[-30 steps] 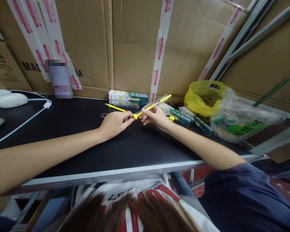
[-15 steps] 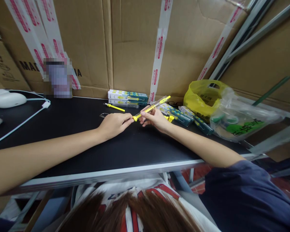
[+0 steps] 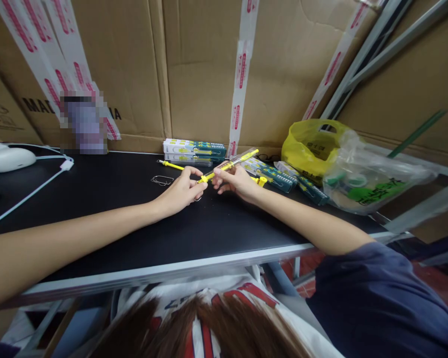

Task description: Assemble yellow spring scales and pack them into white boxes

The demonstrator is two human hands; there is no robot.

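Note:
A slim yellow rod-like tool, partly inside a clear plastic sleeve, slants up to the right between my hands. My right hand holds its middle between thumb and fingers. At the lower end, my left hand pinches the yellow tip with thumb and forefinger. A bit of bent metal shows just under those left fingertips. Beyond my left hand, another yellow stick lies on the black tabletop, near some thin metal wire hooks. Yellow pieces lie behind my right hand.
Printed boxes are stacked against the cardboard; more boxes lie to the right. A yellow bag and a clear plastic bag stand at the right end. White cables and a white device are at left.
My left fingers have shifted around the tool's lower end, and bent metal now shows beneath them. My right hand keeps its hold. The view has moved slightly.

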